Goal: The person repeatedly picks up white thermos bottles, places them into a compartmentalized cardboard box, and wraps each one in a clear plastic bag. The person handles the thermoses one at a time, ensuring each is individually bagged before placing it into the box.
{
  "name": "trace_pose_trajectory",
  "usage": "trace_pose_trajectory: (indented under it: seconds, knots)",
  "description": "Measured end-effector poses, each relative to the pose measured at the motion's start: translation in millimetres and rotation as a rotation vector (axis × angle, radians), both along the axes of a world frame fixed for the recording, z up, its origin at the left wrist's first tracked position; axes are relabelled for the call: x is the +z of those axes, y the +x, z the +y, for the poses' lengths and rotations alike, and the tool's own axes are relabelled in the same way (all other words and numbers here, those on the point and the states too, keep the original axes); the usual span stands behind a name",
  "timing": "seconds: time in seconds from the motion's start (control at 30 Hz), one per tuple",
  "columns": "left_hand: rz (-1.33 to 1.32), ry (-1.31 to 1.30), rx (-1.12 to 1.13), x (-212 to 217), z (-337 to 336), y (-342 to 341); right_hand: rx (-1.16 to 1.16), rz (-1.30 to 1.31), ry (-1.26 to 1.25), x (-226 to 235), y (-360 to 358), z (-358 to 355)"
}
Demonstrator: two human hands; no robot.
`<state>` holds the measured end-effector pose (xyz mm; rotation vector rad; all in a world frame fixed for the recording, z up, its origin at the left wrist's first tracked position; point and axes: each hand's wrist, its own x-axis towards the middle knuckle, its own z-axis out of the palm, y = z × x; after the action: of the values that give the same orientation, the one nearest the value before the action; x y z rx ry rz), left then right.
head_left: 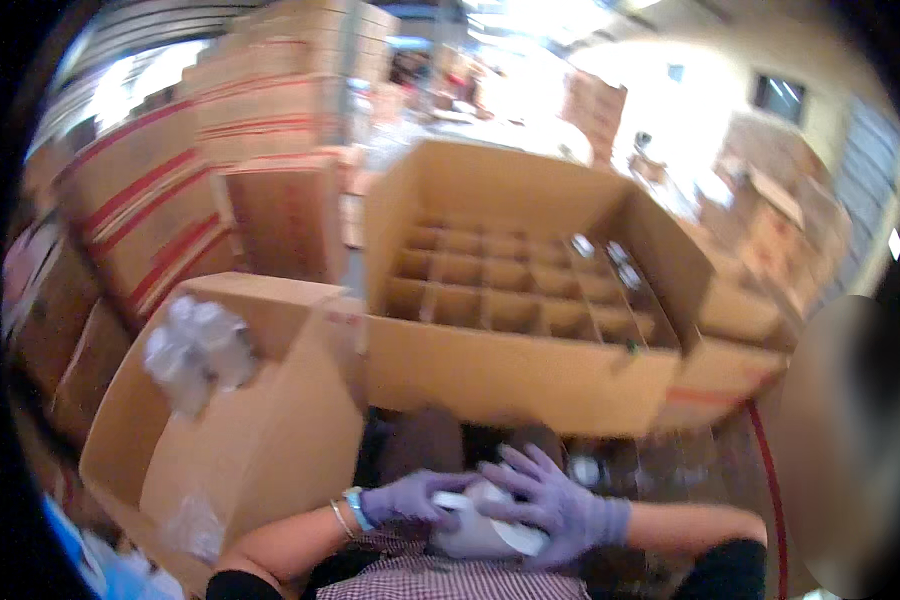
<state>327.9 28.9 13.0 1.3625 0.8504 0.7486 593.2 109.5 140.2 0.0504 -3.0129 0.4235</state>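
While left hand [413, 499] clamps white item [465, 541] on the near side of divided carton [515, 375], long axis roughly crosswise, right end angled away from carton, facing unclear, right hand [562, 508] lies splayed over it, can't tell if gripping.

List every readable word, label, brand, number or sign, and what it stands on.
None can be read.
Upright brown cardboard carton at left, reddish print: too blurred.
Open tan cardboard box at left, small reddish mark by its upper right corner: too blurred.
Smooth white handheld object: no text visible.
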Motion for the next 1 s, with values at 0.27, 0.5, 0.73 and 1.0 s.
trace_pose_trajectory:
  seconds: [0.27,0.5,0.73,1.0]
  knots:
    - [-0.065,-0.088,0.348,21.5,25.6,26.8,-0.356,0.244,-0.376,-12.0,-12.4,61.2]
    - [-0.128,-0.063,0.38,17.2,-12.5,22.7,-1.272,0.158,0.555,55.0,21.0,228.2]
    - [-0.199,-0.251,0.367,22.5,-10.4,15.0,-1.469,-0.761,0.271,26.1,65.4,314.3]
    - [-0.355,-0.286,0.271,26.0,-4.3,-7.7,-0.805,0.38,-0.349,102.2,43.9,179.5]
